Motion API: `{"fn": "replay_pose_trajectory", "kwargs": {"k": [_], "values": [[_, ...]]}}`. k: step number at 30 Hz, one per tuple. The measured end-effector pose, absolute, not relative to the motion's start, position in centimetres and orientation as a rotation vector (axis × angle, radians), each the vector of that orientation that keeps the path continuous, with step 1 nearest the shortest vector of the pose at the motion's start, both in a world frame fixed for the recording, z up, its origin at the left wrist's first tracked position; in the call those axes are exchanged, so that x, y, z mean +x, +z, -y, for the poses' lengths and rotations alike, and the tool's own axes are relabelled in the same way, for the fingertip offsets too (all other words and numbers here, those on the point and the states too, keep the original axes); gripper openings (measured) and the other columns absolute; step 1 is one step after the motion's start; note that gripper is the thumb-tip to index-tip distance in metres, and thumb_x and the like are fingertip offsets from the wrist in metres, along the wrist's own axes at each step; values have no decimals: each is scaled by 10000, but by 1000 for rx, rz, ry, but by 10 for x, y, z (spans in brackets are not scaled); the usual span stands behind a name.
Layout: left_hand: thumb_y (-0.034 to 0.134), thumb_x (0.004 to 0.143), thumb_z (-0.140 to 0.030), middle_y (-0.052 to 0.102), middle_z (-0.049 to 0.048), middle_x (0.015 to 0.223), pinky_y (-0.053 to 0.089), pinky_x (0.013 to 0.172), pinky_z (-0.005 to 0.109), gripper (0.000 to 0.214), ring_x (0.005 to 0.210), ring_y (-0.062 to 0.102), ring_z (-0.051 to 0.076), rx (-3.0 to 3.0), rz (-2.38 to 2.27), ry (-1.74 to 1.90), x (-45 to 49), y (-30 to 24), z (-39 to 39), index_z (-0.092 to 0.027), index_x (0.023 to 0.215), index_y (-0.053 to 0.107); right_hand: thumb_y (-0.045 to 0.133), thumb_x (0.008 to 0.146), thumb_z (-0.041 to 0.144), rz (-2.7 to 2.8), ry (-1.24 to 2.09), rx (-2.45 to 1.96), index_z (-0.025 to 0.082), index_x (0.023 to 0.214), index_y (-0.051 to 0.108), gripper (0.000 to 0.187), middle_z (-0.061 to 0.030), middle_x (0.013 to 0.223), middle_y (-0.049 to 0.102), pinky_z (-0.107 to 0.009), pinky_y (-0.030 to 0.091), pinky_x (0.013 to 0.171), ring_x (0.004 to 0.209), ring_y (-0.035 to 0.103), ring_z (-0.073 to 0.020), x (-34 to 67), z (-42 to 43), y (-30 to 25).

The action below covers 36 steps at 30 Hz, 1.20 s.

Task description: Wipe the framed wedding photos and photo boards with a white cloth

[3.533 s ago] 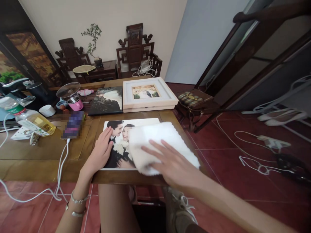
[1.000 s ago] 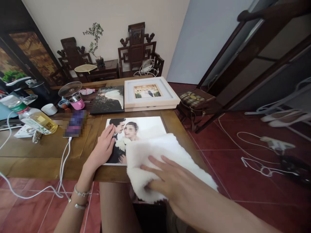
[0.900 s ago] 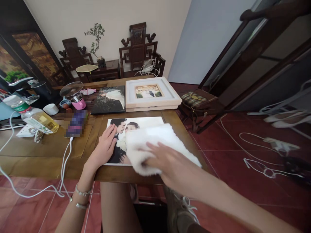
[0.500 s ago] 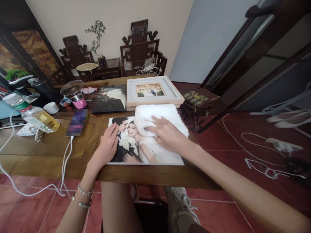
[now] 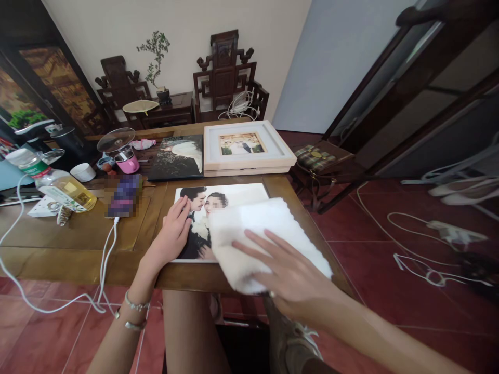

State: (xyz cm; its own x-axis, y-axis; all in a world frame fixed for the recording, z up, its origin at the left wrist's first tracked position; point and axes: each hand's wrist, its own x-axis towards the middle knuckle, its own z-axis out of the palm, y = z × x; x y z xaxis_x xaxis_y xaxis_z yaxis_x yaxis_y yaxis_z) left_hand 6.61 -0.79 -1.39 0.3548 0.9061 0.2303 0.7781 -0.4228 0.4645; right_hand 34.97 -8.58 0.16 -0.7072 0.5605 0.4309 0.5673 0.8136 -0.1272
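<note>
A photo panel [image 5: 185, 252] with a wedding picture lies flat at the table's front edge. On its left side rests my left hand [image 5: 174, 234], fingers stretched out and flat, holding the surface down. My right hand [image 5: 286, 267] has a folded white towel [image 5: 268, 218] under its fingers and grips it against the panel. The towel covers the panel's lower right part and hangs past its front and right edges. My right thumb is partly hidden by the hand and towel.
Behind the panel stand a pale wooden box frame [image 5: 249, 169] and a dark photo panel [image 5: 175, 158]. To the left are a pixelated phone [image 5: 123, 196] on a white cable [image 5: 103, 259], a tilted plastic bottle [image 5: 58, 182] and a pink cup [image 5: 128, 162].
My right hand has drawn the towel toward me and slightly right, from the panel's upper right down over its front edge. My left hand has stayed in place.
</note>
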Motion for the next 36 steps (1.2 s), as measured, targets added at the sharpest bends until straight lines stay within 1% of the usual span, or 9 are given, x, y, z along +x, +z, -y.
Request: {"fn": "replay_pose_trajectory", "kwargs": {"k": [5, 11, 17, 20, 24, 26, 30, 32, 36], "values": [[296, 1004, -319, 293, 141, 1585, 206, 1187, 533, 508, 1475, 233, 260, 2334, -1501, 658, 66, -12, 9, -180, 1490, 336, 478, 658, -31, 2621, -21, -1035, 183, 1150, 677, 571, -122, 1415, 544, -603, 367, 1071, 1352, 422, -353, 348, 9, 13], [318, 995, -311, 331, 138, 1567, 245, 1180, 511, 493, 1464, 268, 251, 2314, -1507, 719, 66, -14, 8, -189, 1470, 370, 451, 701, -23, 2573, 8, -1200, 99, 1215, 639, 561, -197, 1196, 675, -575, 383, 1057, 1325, 460, -346, 348, -32, 22], [320, 991, -301, 336, 150, 1563, 236, 1181, 525, 496, 1459, 279, 261, 2294, -1548, 724, 69, -14, 8, -175, 1468, 373, 449, 630, -42, 2492, -65, -1034, 170, 1000, 709, 499, -142, 1338, 606, -637, 374, 1063, 1341, 431, -369, 355, 54, 8], [313, 996, -302, 333, 140, 1566, 227, 1181, 527, 495, 1460, 277, 261, 2303, -1546, 729, 69, -15, 8, -195, 1477, 360, 471, 689, -30, 2451, -128, -914, 194, 820, 684, 336, -120, 1396, 562, -645, 368, 1072, 1393, 344, -368, 355, 101, 1], [293, 1000, -291, 308, 138, 1578, 227, 1181, 515, 500, 1470, 256, 253, 2328, -1533, 688, 68, -14, 9, -195, 1489, 335, 503, 731, -2, 2452, -184, -802, 202, 638, 593, 243, -107, 1406, 554, -629, 383, 1069, 1391, 351, -360, 354, 119, -3], [284, 1001, -294, 291, 141, 1586, 227, 1178, 525, 503, 1475, 245, 255, 2326, -1533, 650, 69, -12, 10, -191, 1492, 328, 492, 685, -4, 2466, -113, -845, 212, 726, 652, 272, -89, 1420, 543, -629, 363, 1082, 1400, 340, -347, 355, 106, -2], [270, 995, -293, 265, 165, 1593, 226, 1174, 546, 520, 1484, 219, 265, 2298, -1556, 565, 71, -5, 11, -138, 1488, 326, 452, 614, -26, 2530, 23, -1014, 209, 1037, 697, 543, -104, 1381, 578, -596, 357, 1089, 1363, 412, -322, 362, 49, 6], [271, 992, -287, 262, 168, 1593, 231, 1170, 557, 522, 1486, 211, 274, 2281, -1564, 544, 72, -2, 12, -130, 1486, 329, 448, 632, -17, 2568, 42, -1060, 167, 1092, 684, 548, -157, 1302, 629, -582, 373, 1072, 1325, 464, -328, 364, 14, 12], [287, 994, -296, 262, 150, 1597, 256, 1160, 557, 511, 1484, 216, 279, 2251, -1552, 556, 71, -2, 12, -161, 1484, 335, 400, 674, -13, 2566, 56, -1166, 164, 1155, 645, 569, -149, 1202, 683, -594, 361, 1049, 1275, 523, -312, 364, -35, 23]]}}
